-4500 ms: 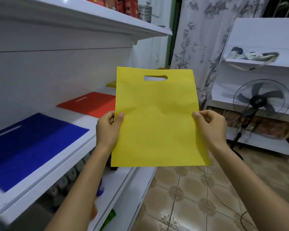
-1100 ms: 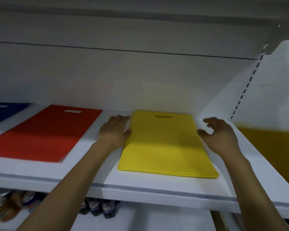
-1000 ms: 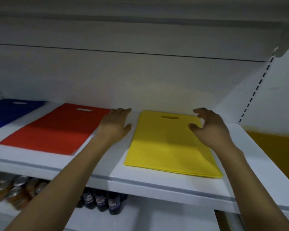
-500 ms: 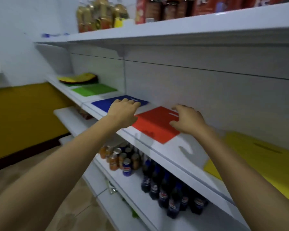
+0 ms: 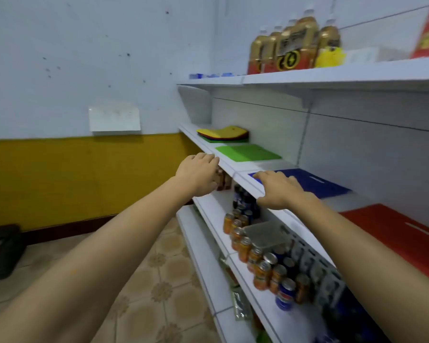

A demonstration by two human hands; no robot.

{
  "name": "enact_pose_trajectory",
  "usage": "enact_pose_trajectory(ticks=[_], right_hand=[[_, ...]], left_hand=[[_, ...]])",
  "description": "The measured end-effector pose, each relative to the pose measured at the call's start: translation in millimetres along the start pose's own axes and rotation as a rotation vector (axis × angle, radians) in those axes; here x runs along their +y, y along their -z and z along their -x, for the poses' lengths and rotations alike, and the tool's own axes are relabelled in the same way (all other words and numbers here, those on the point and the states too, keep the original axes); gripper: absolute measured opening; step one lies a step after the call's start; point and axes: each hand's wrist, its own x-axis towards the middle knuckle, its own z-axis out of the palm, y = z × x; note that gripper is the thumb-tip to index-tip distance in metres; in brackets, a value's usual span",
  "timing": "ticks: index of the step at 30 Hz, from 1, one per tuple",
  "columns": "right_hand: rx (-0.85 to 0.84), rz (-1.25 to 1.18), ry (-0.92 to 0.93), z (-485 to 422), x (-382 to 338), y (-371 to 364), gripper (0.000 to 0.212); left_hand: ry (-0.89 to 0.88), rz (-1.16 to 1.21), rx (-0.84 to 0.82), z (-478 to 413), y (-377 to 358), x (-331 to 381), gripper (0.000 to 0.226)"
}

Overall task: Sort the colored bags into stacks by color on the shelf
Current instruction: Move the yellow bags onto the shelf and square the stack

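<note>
Far left of the shelf [image 5: 227,165], a black case [image 5: 0,251] sits on the tiled floor [image 5: 159,268]. A white box [image 5: 114,118] is fixed to the wall, higher up and also left of the shelf.

The left hand [image 5: 198,177] hangs just off the shelf's front edge, level with the green bag. Its fingers [image 5: 208,158] are loosely curled and hold nothing. Whether the tips touch the edge cannot be told.

At the shelf's far end lies a mixed pile of bags [image 5: 223,133], yellow on top with red, green and dark layers under it. Next along the shelf, apart from the pile, the green bag [image 5: 248,152] lies flat.

The right hand [image 5: 280,189] is over the shelf's front edge at the near corner of the blue bag [image 5: 315,184]. Its fingers [image 5: 265,174] are spread and fairly straight, gripping nothing, with the thumb down by the shelf's lip. Contact with the bag is unclear. The blue bag lies flat on the shelf, its handle slot toward the back panel.

Below the shelf stand rows of drink cans [image 5: 258,258], orange and blue. Above the shelf, a wrapped pack of golden bottles [image 5: 292,45] stands on the higher board.

Nearest the camera on the shelf, well apart from the blue one, the red bag [image 5: 394,233] lies flat with its slot toward the back.
</note>
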Motion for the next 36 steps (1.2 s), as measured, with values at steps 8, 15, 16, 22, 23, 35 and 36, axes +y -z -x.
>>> enact_pose_trajectory(ticks=[8, 15, 16, 22, 23, 35, 36], right_hand=[[0.083, -0.043, 0.063, -148, -113, 9, 0.068], [0.088, -0.012, 0.161, -225, -176, -1, 0.076], [0.084, -0.001, 0.173, -238, -184, -3, 0.075], [0.089, 0.018, 0.249, -306, -220, -18, 0.078], [0.091, 0.015, 0.268, -320, -225, -20, 0.078], [0.108, -0.025, 0.362, -527, -247, -40, 0.077], [0.104, -0.029, 0.360, -546, -246, -44, 0.077]], left_hand=[[0.131, -0.019, -0.039, -30, -44, -159, 0.066], [0.196, 0.021, -0.089, -45, -89, -232, 0.075], [0.203, 0.024, -0.092, -49, -97, -242, 0.075], [0.245, 0.019, -0.127, -72, -135, -290, 0.079], [0.254, 0.011, -0.137, -79, -141, -300, 0.079], [0.304, -0.056, -0.164, -215, -206, -401, 0.079], [0.314, -0.054, -0.172, -227, -215, -408, 0.079]])
